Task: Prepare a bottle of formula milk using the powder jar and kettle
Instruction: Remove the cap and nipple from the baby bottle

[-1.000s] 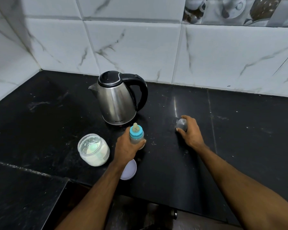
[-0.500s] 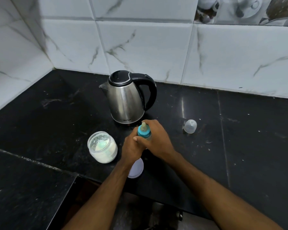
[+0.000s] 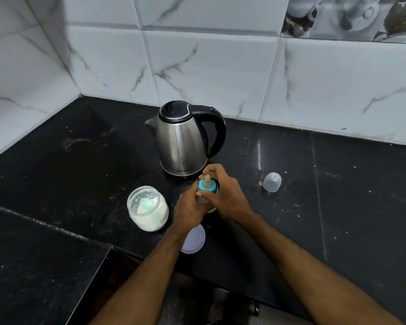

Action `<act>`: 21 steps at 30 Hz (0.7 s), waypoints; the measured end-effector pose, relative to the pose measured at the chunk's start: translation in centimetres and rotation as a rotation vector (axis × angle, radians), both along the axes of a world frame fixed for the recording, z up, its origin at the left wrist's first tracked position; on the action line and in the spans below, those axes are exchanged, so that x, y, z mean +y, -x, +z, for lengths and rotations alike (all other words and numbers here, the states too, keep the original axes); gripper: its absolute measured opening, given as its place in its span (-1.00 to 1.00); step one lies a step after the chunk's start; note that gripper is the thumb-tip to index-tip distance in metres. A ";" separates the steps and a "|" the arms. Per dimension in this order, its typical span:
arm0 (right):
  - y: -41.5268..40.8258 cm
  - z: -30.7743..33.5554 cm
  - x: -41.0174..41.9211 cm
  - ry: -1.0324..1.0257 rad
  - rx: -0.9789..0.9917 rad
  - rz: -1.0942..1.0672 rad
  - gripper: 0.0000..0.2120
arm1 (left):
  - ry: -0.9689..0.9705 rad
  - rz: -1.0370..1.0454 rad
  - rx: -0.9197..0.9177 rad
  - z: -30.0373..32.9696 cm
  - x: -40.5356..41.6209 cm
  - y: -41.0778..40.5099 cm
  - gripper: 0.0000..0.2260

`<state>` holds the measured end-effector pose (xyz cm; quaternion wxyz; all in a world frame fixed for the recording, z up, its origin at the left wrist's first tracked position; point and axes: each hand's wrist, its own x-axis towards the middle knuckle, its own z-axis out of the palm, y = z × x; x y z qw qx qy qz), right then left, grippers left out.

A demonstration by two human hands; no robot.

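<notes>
A baby bottle (image 3: 206,186) stands upright on the polished black stone counter (image 3: 338,207), just in front of the kettle (image 3: 182,139). Both hands are clamped on it: the left hand (image 3: 189,208) wraps the body low down, and the right hand (image 3: 226,195) curls its fingers round the blue screw ring under the soft beige teat. The kettle is brushed steel, tapering upward, with a glossy black lid and looped handle. To the left stands an open, round clear jar (image 3: 148,208), about half full of white powder, with powder dusting its inner walls. Its flat round lid (image 3: 193,241) lies near the counter edge, partly under the left wrist. A small frosted dome cap (image 3: 272,182) sits alone to the right. White marble-veined tiles (image 3: 209,71) back the counter.
</notes>
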<state>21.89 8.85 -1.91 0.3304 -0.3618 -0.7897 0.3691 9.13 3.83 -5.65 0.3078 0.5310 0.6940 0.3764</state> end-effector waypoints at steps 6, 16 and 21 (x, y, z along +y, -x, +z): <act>0.3 -0.4 -0.7 0.095 0.114 -0.077 -0.35 | -0.008 0.021 0.070 0.0 -0.3 -0.3 -0.57; 4.4 -1.9 -2.3 0.231 0.320 -0.406 -0.33 | 0.028 0.085 0.119 -0.4 -0.2 -0.7 -0.70; 4.3 -2.9 -1.4 0.188 0.292 -0.384 -0.43 | 0.044 0.097 0.057 -0.5 0.2 -0.6 -0.70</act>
